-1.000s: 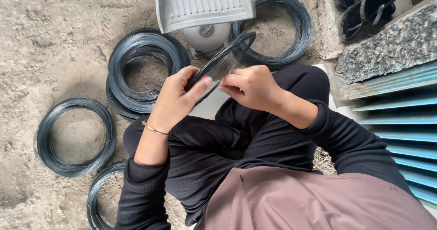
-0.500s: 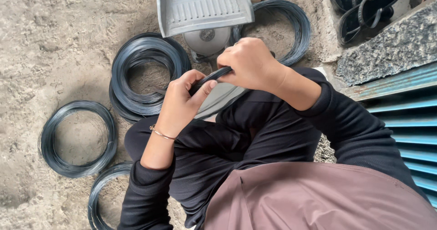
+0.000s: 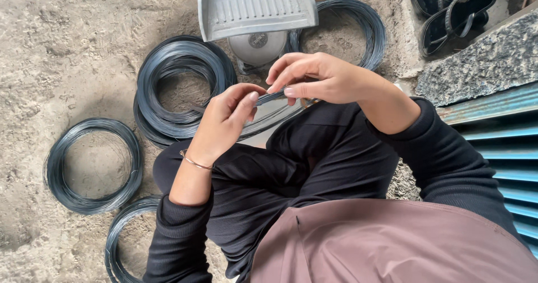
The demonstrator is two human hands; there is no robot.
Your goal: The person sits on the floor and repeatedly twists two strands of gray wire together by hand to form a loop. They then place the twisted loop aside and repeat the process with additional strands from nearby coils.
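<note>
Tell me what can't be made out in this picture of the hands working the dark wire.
- Head view: the wire bundle between the left hand and right hand; fingers cover its ends, and the grip on it is unclear.
- Head view: the coil at the bottom, cut off by the edge and hidden by the sleeve.
- Head view: the round grey object, mostly under the grey tray.
- Head view: the sandals, partly cropped at the top.

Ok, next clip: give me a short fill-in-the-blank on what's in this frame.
1. Both the left hand and the right hand pinch a bundle of dark ____.
2. The wire coils lie on the sandy ____.
3. A thin ____ circles the left wrist.
4. A pair of black ____ lies at the top right.

Missing words: wire; ground; bracelet; sandals
</note>
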